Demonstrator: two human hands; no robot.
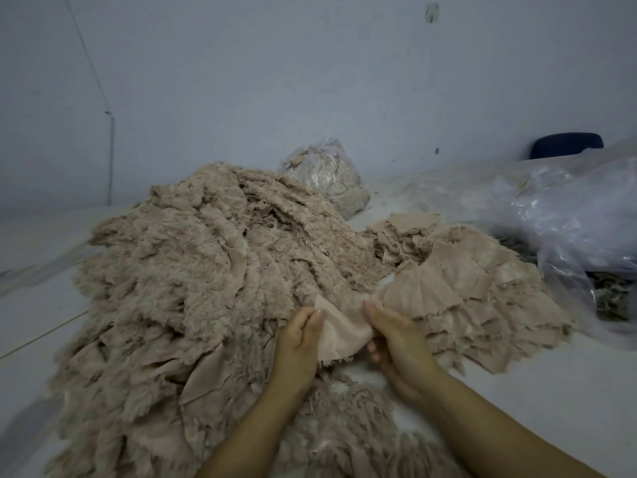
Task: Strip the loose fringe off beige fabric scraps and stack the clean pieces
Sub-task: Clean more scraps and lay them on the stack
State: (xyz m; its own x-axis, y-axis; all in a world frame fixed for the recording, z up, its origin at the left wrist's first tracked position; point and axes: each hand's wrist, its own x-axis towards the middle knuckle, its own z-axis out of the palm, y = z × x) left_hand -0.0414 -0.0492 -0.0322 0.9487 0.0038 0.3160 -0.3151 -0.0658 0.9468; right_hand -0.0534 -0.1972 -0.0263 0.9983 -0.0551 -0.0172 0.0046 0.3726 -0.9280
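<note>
A small beige fabric scrap (339, 334) is stretched between both hands at the lower middle. My left hand (297, 343) pinches its left edge with curled fingers. My right hand (396, 343) grips its right edge, thumb on top. To the left and behind lies a big heap of fringed beige scraps (193, 270). On the right, smoother flat pieces (472, 288) lie overlapped in a spread stack. A pile of loose fringe threads (348, 419) sits between my forearms.
A clear plastic bag (327, 174) stuffed with beige material stands behind the heap. A large crumpled plastic bag (572, 225) lies at the right. The white table surface (517, 391) shows at the lower right. A dark blue chair back (565, 144) is by the wall.
</note>
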